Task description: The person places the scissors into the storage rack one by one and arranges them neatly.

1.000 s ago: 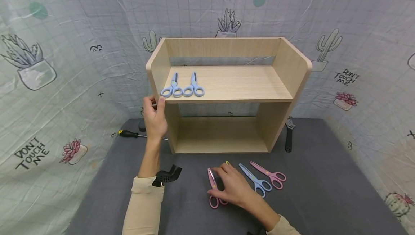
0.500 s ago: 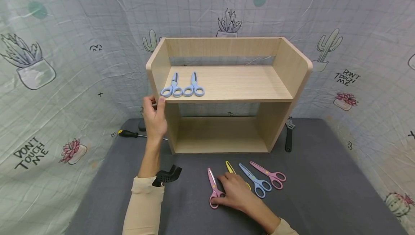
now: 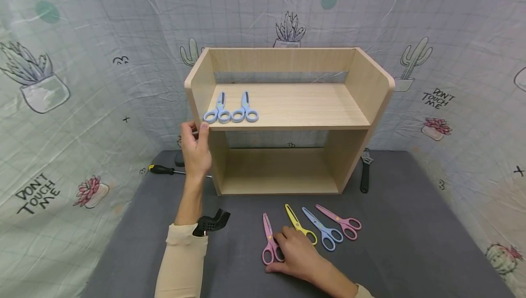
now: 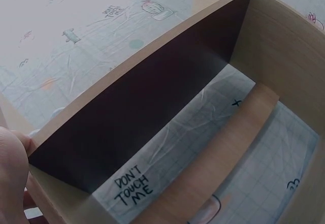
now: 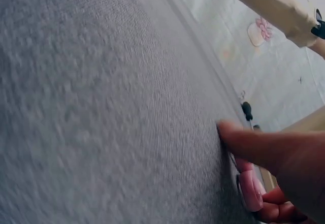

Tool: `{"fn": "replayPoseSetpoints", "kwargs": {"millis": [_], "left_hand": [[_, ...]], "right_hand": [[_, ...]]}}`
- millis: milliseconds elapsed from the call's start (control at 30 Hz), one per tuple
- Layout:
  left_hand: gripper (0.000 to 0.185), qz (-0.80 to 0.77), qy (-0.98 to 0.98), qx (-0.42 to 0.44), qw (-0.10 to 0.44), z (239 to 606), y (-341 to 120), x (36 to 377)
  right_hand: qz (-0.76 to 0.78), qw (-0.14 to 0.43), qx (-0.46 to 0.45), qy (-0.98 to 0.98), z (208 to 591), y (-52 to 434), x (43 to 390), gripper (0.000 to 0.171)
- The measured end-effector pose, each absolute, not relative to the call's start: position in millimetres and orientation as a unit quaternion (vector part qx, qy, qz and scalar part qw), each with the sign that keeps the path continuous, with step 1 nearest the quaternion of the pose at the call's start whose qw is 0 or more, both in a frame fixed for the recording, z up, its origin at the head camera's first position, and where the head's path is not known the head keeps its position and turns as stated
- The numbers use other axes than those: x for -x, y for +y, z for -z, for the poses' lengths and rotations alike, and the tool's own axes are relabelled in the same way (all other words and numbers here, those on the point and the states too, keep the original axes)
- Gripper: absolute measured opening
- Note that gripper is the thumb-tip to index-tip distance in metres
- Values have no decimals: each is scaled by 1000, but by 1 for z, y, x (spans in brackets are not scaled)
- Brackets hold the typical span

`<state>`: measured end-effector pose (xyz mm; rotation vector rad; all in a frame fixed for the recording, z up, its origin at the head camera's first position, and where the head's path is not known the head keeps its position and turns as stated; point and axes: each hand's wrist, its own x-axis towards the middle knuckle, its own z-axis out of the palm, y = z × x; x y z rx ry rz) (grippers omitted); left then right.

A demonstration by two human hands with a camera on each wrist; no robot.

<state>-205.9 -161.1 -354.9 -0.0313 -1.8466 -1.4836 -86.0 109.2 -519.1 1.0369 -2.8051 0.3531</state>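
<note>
Right hand (image 3: 297, 257) curls its fingers on the pink scissors (image 3: 269, 242) — light, stiff, thin, best pinched at the loops under the fingertips; left hand (image 3: 196, 149) grips the shelf (image 3: 287, 106) — rigid

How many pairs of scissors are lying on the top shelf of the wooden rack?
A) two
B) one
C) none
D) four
A: two blue scissors lie side by side at the left end of the top shelf; the other four pairs lie on the grey table.

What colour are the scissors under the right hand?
Pink plastic-handled scissors, under the right hand; clearest in the head view.
</note>
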Motion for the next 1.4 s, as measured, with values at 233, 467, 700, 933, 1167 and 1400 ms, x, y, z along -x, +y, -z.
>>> {"fn": "replayPoseSetpoints", "kwargs": {"millis": [233, 467, 700, 933, 1167, 1400], "left_hand": [[39, 577, -729, 3, 369, 356, -160, 206], [33, 580, -725, 1, 373, 339, -150, 191], [35, 576, -728, 7, 373, 334, -149, 186], [43, 574, -729, 18, 373, 355, -162, 205], [43, 572, -730, 17, 375, 354, -161, 205], [43, 575, -727, 17, 375, 354, -161, 205]], "right_hand": [[-148, 44, -344, -926, 515, 107, 84, 45], [-146, 31, -350, -925, 512, 108, 85, 41], [-158, 22, -362, -919, 504, 109, 89, 42], [-183, 61, -398, -897, 512, 111, 91, 36], [-160, 94, -407, -895, 515, 109, 92, 36], [-173, 124, -417, -884, 516, 108, 93, 35]]}}
